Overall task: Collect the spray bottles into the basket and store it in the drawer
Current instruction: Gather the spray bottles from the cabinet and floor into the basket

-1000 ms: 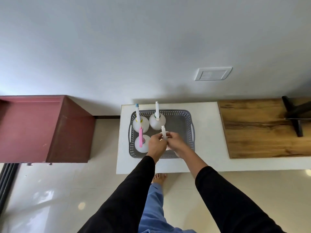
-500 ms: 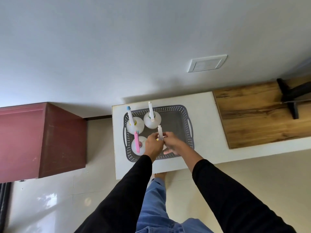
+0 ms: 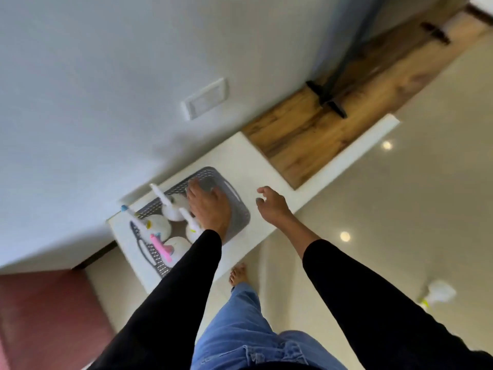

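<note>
Both hands have let go: left hand (image 3: 209, 206) spread over the basket (image 3: 240, 212) holding four spray bottles (image 3: 173, 209), right hand (image 3: 272, 205) open, empty, mid-frame.

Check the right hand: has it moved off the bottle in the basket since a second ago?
Yes. The right hand has left the grey basket and now hovers open over the white counter beside it.

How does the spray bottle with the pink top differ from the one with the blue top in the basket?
The pink-topped bottle has a pink spray head; the blue-topped bottle has a white stem with only a blue tip. The pink-topped one stands nearer the person, at the basket's near-left corner, while the blue-topped one stands farther back toward the wall. Both have rounded white bodies, stand upright inside the grey basket, and neither hand touches them.
</note>
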